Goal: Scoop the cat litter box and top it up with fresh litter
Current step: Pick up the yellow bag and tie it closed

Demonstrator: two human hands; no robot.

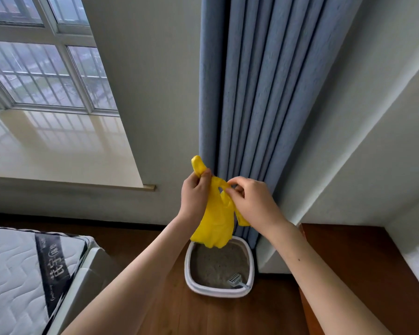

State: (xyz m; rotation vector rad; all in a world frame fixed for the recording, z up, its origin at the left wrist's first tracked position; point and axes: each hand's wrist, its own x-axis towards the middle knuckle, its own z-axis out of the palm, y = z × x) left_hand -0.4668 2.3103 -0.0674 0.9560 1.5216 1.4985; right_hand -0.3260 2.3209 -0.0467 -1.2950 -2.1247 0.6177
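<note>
A yellow plastic bag (215, 221) hangs crumpled between my hands, above the litter box. My left hand (195, 194) grips one handle loop of the bag, which sticks up above the fist. My right hand (252, 201) pinches the other handle with thumb and fingers. Below on the wooden floor stands the white litter box (188, 269), filled with grey litter. A pale slotted scoop (236, 280) lies in its front right corner.
Blue curtains (264, 93) hang right behind the box. A mattress (17, 274) on a bed frame lies at the lower left. A window sill (58, 151) is at the left, and a brown wooden surface (348, 262) with a white wall at the right.
</note>
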